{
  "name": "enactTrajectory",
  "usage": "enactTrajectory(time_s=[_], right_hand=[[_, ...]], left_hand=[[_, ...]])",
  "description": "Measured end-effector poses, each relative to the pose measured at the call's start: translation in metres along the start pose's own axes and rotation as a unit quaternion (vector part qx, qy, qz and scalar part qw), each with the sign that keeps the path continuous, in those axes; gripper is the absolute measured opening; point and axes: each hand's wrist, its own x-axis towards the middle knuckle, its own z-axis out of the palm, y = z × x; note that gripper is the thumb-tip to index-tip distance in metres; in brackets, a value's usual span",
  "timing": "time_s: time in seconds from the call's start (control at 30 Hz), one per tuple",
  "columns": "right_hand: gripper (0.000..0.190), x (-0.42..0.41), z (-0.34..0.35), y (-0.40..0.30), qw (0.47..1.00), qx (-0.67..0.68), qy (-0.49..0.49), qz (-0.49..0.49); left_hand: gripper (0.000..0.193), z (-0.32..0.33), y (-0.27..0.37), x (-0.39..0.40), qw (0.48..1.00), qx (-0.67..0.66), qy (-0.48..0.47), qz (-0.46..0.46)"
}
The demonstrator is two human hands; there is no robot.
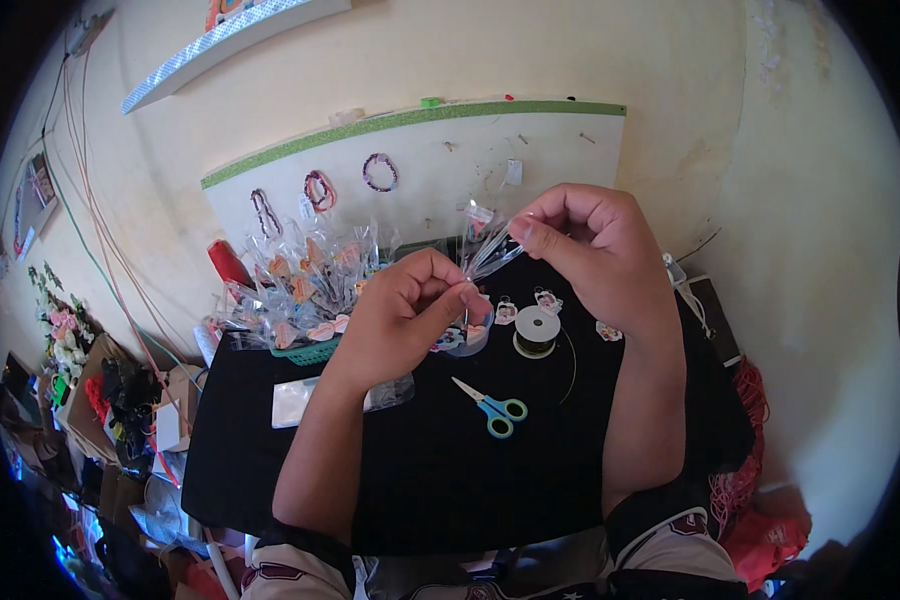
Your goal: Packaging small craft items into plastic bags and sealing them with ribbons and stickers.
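A clear plastic bag point(489, 259) is stretched between my hands above the black-covered table point(435, 480). My left hand point(412, 315) pinches its gathered neck, while my right hand point(596, 251) grips the crinkled end higher up and to the right. The bag's lower part is mostly hidden behind my left fingers. Below the hands stands a round bluish container point(481, 343), partly covered by my left hand. To its right is a white spool point(538, 324) with a loose strand trailing off. Scissors with blue handles point(504, 411) lie nearer me, blades pointing away.
A green basket point(307, 354) overflows with plastic-wrapped items point(307, 277) at the left. Flat clear bags point(291, 405) lie in front of it. Small printed charms point(505, 310) rest near the spool. Behind stands a white board point(420, 176) with bracelets point(380, 172) on nails.
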Motion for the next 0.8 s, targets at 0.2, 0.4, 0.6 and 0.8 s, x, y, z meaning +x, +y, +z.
enactTrajectory(time_s=[0.2,0.4,0.6,0.8], right_hand=[[0.012,0.000,0.003,-0.001,0.998,-0.026,0.054,-0.021],[0.026,0.005,0.016,0.000,0.990,-0.010,0.126,-0.069],[0.029,0.001,0.020,0.002,0.996,-0.060,-0.061,0.029],[0.027,-0.001,0.048,0.019,0.992,0.018,-0.123,0.036]], left_hand=[[0.009,0.006,0.000,0.003,0.999,-0.037,0.028,-0.011],[0.014,0.000,-0.002,0.006,0.996,-0.066,0.057,0.023],[0.017,-0.005,-0.005,0.008,0.972,-0.179,0.148,0.037],[0.016,0.000,-0.004,0.005,0.959,-0.224,0.170,0.030]])
